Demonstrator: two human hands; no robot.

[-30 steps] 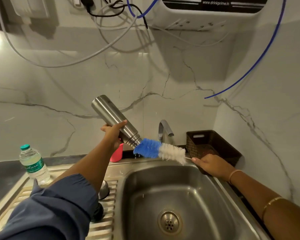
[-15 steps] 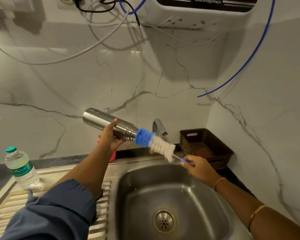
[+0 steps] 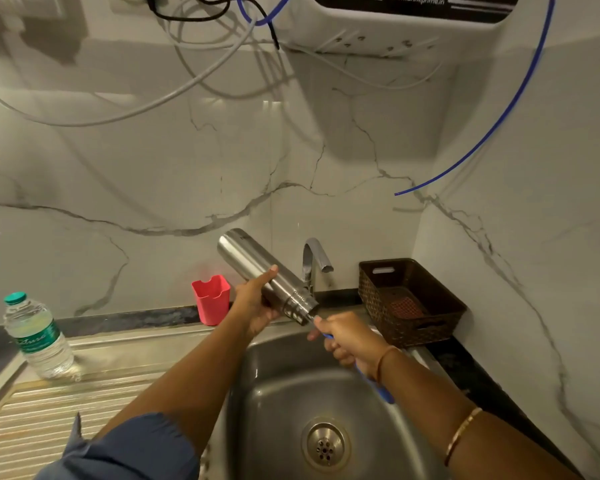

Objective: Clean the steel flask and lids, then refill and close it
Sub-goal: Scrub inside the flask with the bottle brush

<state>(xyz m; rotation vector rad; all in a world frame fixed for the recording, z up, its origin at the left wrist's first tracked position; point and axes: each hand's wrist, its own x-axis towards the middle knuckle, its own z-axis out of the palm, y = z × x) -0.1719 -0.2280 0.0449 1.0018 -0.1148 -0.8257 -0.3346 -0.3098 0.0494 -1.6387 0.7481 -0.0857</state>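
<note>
As the bristles vanish into the flask (image 3: 253,268), scrubbing of the inside is under way.
Over the back rim of the sink (image 3: 278,403), the left hand (image 3: 253,308) wraps its fingers round the tilted flask, mouth lowest. The right hand (image 3: 347,337) curls its fingers round the blue brush handle (image 3: 381,393) just at that mouth. A moment ago the bristles showed outside, so the interior is likely being cleaned now, with lids and refill ahead.

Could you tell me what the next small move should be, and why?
Probably draw the brush back out of the steel flask along its axis, as a scrubbing stroke. The right hand grips the handle close to the flask's mouth with no bristles showing, and the left hand holds the flask tilted mouth-down over the sink.
</note>
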